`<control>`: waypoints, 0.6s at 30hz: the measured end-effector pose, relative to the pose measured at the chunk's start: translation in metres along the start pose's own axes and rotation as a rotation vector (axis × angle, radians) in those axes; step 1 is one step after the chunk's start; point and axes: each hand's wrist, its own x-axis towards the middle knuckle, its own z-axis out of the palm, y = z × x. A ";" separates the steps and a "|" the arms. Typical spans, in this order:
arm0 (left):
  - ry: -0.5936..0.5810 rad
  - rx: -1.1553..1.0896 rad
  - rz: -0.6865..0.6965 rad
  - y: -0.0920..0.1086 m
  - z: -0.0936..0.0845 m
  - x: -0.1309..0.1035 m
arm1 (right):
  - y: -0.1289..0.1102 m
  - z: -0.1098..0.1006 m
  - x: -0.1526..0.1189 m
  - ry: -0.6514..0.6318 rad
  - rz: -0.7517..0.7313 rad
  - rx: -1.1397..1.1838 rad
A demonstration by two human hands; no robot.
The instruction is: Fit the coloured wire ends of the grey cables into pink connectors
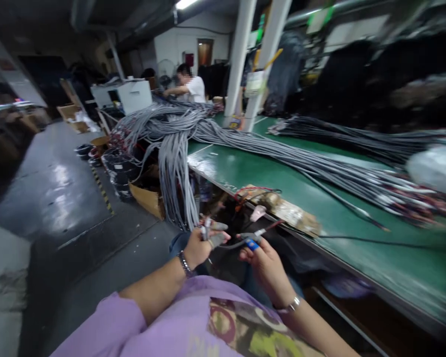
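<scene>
My right hand (265,263) pinches a dark grey cable (233,246) between thumb and fingers; blue tape wraps the thumb. Beyond that hand, a white sleeve and reddish wires show toward the bench edge. My left hand (202,244), with grey covers on some fingertips, is closed around the cable's other side; a small white piece shows at its fingers, too blurred to name. Both hands are over my lap, just off the bench's front edge. A hanging bundle of grey cables (176,178) ends just behind my left hand.
A green-topped bench (230,166) runs along the right, carrying long grey cables (301,158) and a taped cardboard strip (286,210) at its edge. A cardboard box (146,196) stands on the floor to the left. Another person (196,88) works farther back, near white posts.
</scene>
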 end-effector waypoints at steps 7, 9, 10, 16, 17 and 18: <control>0.062 -0.038 -0.051 0.015 -0.006 0.015 | 0.006 0.002 0.004 -0.059 0.059 -0.099; 0.024 -0.018 -0.110 0.020 0.001 0.020 | 0.010 0.001 0.005 -0.102 0.072 -0.122; 0.004 -0.002 -0.127 0.020 0.005 0.022 | 0.011 0.001 0.006 -0.126 0.076 -0.135; -0.150 0.033 -0.192 0.009 0.024 0.029 | 0.011 0.002 0.003 -0.262 0.121 -0.195; -0.168 0.042 -0.200 0.007 0.026 0.029 | 0.012 0.002 0.003 -0.280 0.135 -0.194; -0.184 0.061 -0.206 0.006 0.028 0.028 | 0.013 0.002 0.003 -0.295 0.151 -0.192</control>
